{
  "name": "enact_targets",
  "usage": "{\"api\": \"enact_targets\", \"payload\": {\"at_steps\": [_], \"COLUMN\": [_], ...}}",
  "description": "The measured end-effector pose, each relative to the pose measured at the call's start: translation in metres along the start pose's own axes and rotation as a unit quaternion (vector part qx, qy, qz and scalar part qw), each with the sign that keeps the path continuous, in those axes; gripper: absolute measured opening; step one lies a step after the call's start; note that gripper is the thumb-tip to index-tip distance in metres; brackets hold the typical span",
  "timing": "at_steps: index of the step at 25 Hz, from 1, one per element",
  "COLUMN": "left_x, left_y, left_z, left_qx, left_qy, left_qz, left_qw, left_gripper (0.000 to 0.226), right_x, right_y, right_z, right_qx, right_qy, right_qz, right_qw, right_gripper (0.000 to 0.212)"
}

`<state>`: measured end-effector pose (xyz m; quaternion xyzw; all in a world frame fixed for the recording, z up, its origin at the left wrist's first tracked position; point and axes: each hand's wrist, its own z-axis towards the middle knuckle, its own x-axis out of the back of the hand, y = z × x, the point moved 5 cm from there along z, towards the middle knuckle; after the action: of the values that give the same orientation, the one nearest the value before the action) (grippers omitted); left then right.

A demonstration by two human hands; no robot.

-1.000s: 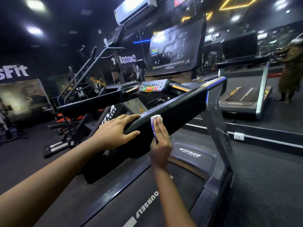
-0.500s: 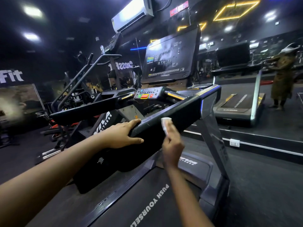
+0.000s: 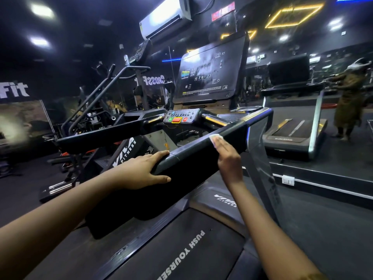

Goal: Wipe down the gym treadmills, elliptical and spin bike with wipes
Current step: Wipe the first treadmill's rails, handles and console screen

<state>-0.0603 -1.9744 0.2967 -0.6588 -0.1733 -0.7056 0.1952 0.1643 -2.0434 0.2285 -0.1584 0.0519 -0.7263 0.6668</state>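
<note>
I stand on a black treadmill whose right handrail [image 3: 201,156] runs up towards the console screen [image 3: 210,71]. My right hand [image 3: 228,158] presses a small white wipe [image 3: 215,137] flat against the rail's side with straight fingers, near the rail's upper end. My left hand [image 3: 145,170] rests on the rail's lower end, fingers over the top and thumb along its side. The control panel [image 3: 179,117] with green, orange and red buttons lies between the two rails. The belt [image 3: 181,255] reads "PUSH YOURSELF".
The left handrail [image 3: 101,136] crosses at the middle left. More machines [image 3: 96,98] stand to the left. A mirror wall ahead on the right reflects a treadmill [image 3: 292,122] and a person [image 3: 349,102]. A white wall socket [image 3: 288,180] sits low on the right.
My right hand has slid the wipe up along the right handrail, away from my left hand. My left hand has stayed on the rail's lower end.
</note>
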Motion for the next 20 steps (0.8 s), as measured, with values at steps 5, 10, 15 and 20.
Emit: {"api": "enact_targets", "payload": {"at_steps": [5,10,15,20], "left_x": [-0.001,-0.003,-0.005,-0.005], "left_y": [-0.003,-0.007,-0.007,-0.007], "left_z": [0.002,0.004,0.005,0.007], "left_qx": [-0.001,0.001,-0.005,-0.014], "left_qy": [0.005,0.006,0.011,0.010], "left_qz": [-0.011,0.002,0.002,-0.004], "left_qw": [1.000,1.000,1.000,1.000], "left_gripper": [0.079,0.080,0.081,0.081], "right_x": [0.013,0.008,0.000,-0.001], "right_y": [-0.073,-0.088,-0.033,0.001], "right_z": [-0.005,0.002,0.033,0.049], "right_qx": [0.126,0.205,0.156,-0.043], "right_qy": [0.000,-0.081,-0.173,-0.164], "right_qz": [0.079,0.084,0.006,-0.012], "right_qw": [0.989,0.972,0.972,0.985], "right_gripper": [0.034,0.032,0.037,0.041]}}
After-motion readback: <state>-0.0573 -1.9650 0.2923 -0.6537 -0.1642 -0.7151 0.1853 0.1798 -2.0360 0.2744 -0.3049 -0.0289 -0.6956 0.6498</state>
